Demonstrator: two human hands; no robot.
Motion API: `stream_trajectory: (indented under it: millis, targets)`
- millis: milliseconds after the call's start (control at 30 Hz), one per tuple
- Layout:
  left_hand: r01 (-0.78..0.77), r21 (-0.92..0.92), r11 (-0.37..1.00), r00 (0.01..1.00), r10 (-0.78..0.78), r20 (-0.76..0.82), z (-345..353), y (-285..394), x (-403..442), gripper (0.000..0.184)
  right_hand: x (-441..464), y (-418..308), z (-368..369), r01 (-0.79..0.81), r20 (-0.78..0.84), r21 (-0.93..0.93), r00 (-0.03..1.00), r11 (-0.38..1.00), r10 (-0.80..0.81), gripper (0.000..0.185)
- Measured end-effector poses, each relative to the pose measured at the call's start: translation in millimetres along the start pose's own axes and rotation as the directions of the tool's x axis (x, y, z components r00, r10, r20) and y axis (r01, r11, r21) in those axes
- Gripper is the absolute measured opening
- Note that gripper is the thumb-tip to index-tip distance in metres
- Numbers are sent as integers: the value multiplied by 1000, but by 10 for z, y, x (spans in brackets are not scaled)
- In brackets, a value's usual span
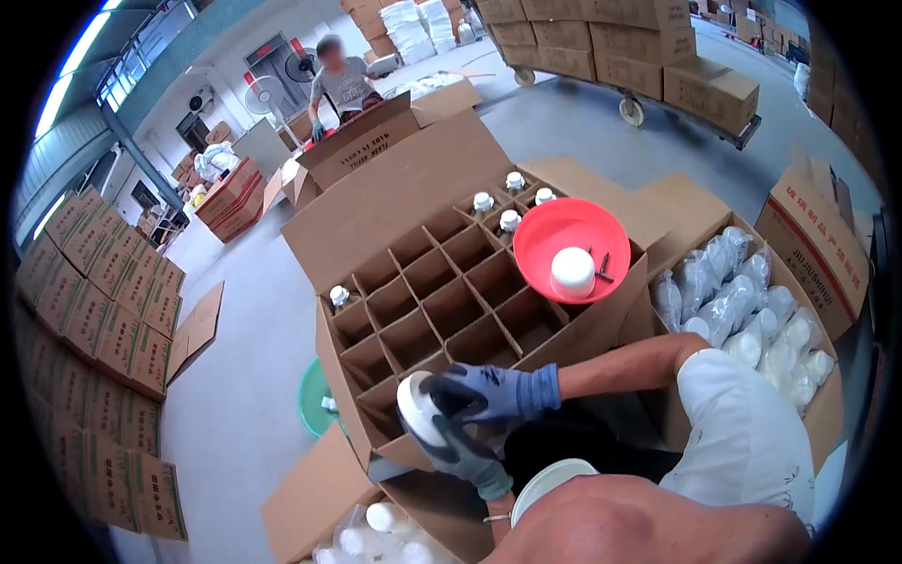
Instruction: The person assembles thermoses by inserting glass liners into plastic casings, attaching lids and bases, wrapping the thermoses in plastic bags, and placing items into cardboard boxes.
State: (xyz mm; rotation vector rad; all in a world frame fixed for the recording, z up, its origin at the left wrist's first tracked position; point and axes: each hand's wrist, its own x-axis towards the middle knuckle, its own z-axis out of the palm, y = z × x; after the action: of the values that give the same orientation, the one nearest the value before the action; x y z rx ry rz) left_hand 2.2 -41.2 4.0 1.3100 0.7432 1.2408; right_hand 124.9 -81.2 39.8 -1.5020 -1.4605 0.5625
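Note:
Both my hands wear grey-blue gloves with dark patches. My left hand (462, 458) is wrapped round the lower side of a white cylindrical container (418, 410), tilted over the near corner of a divided carton (536, 355). My right hand (498, 390) grips the same container from above and the right. Fingers cover much of it. Several white-capped bottles (483, 202) stand in the carton's far compartments, and one capped bottle (339, 296) is at its left. A red basin (536, 246) rests on the dividers, holding a white cup-shaped piece (572, 273) and small dark metal pieces (603, 268).
At right stands a carton of plastic-wrapped white-capped items (723, 282); another open carton (301, 508) is at lower left. A green basin (316, 399) is on the floor. Stacked cartons (113, 320) line the left. A co-worker (343, 80) sits beyond; a loaded trolley (639, 89) stands behind.

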Motion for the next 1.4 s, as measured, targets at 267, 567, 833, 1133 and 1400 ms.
stream_trajectory:
  millis: [267,567,833,1133,1400]
  targets:
    - [-809,513,288,584,494,644,61,146,259,82,219,940,-233,-211,133,567,977,796,164,43]
    - [-600,447,664,788,391,476,-115,-46,408,50,932,1104,-1462,-121,-57,-796,990,593,127,60]
    - [-474,325,819,839,307,450,-146,-159,665,51,1707,282,-3090,261,-769,-96,593,961,-237,45]
    - [-385,412,826,880,194,434,-250,-168,811,42,3722,1737,-511,207,11,-759,952,617,-305,36]
    - [-352,399,847,877,148,458,-256,-296,955,39,4230,2245,107,-231,-151,-762,972,605,180,38]
